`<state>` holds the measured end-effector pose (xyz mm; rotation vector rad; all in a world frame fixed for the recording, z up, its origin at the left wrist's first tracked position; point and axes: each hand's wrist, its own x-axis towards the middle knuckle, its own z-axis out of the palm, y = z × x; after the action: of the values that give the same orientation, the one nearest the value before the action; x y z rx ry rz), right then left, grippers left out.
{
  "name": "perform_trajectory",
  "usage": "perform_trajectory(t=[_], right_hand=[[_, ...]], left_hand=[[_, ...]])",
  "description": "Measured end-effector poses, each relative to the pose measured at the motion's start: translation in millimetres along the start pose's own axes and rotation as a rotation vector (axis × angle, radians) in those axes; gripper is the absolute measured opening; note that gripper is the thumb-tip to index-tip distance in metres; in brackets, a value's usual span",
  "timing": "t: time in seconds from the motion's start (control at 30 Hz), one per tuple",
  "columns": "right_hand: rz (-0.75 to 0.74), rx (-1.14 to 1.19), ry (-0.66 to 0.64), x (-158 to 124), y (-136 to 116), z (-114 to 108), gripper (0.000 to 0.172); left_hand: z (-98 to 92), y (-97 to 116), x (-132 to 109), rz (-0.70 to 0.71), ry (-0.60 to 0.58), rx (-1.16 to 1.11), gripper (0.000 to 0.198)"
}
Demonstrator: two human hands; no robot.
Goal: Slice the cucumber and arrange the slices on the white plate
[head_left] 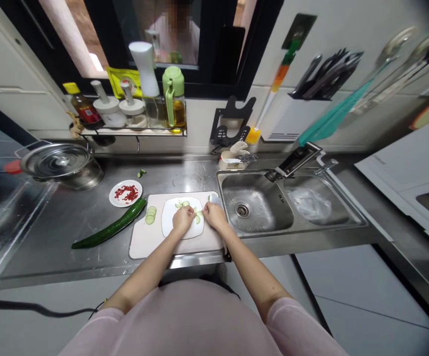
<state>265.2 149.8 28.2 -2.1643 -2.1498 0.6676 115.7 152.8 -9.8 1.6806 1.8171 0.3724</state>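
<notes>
A pale cutting board point(143, 242) lies on the steel counter with a white plate point(169, 225) on it. Cucumber slices point(182, 203) are laid along the plate's far edge, and a small stack of slices point(150, 215) sits on the board to the left. My left hand point(183, 218) is over the plate, fingers curled together on a slice. My right hand point(213, 214) is at the plate's right edge, fingers pinched near more slices; what it holds is unclear. A long whole cucumber point(110, 228) lies left of the board.
A small dish of chopped red chilli point(125, 193) and a cucumber end point(141, 173) sit behind the board. A lidded steel pot point(64, 163) stands at left, a double sink point(259, 207) at right. A shelf of bottles point(132, 111) and hanging utensils line the wall.
</notes>
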Motion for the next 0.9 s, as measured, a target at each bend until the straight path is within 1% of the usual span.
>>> perform_trajectory(t=[0.17,0.3,0.57,0.9], right_hand=[[-0.054,-0.103,-0.028,-21,-16,17,0.023],[-0.038,-0.173,-0.002,-32,-22,26,0.025],[-0.04,-0.2,0.024,-31,-22,32,0.028],[-0.021,-0.165,0.008,-31,-23,35,0.028]], left_hand=[[-0.2,1,2,-0.025,-0.013,0.034,0.012],[0.5,0,3,-0.029,-0.015,0.043,0.012],[1.2,-1,5,-0.017,-0.022,0.06,0.014],[-2.4,-1,2,-0.01,-0.019,0.088,0.014]])
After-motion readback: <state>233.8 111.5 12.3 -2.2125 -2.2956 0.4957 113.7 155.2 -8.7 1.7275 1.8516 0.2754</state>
